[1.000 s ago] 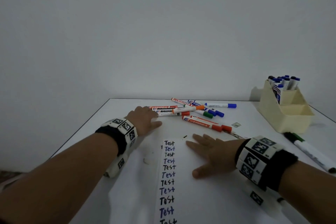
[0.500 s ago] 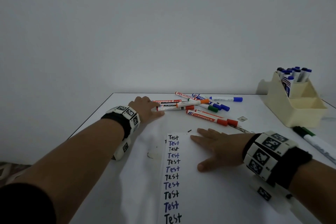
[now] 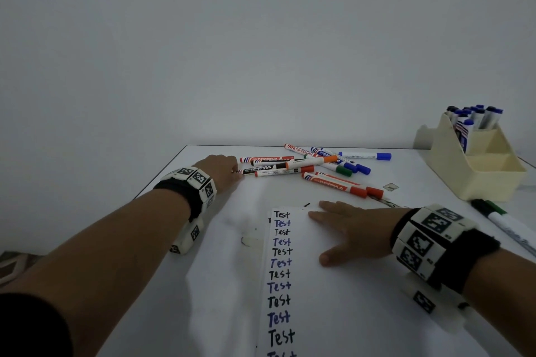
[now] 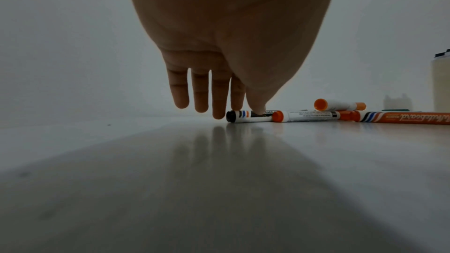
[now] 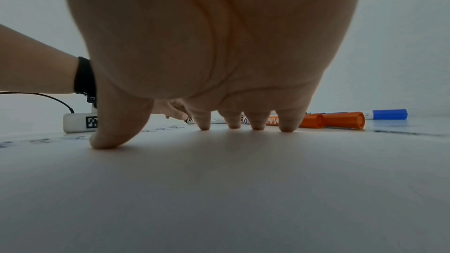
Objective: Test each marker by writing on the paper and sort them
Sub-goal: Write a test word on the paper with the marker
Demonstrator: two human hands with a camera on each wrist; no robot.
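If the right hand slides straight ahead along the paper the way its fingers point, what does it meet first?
Probably the two orange-capped markers lying just past the paper's far edge; in the right wrist view their caps sit right behind the right hand, whose fingertips rest flat on the paper. The exact heading is uncertain.

**Marker heap crowding the far edge of the table**

A loose heap of red, orange, blue and green capped whiteboard markers (image 3: 313,165) is blocking the far middle of the white table (image 3: 420,284). A cream plastic organiser (image 3: 481,171) is standing at the far right, with a large green-capped marker (image 3: 504,217) lying just in front. Bare table is lying open between the heap and the organiser.
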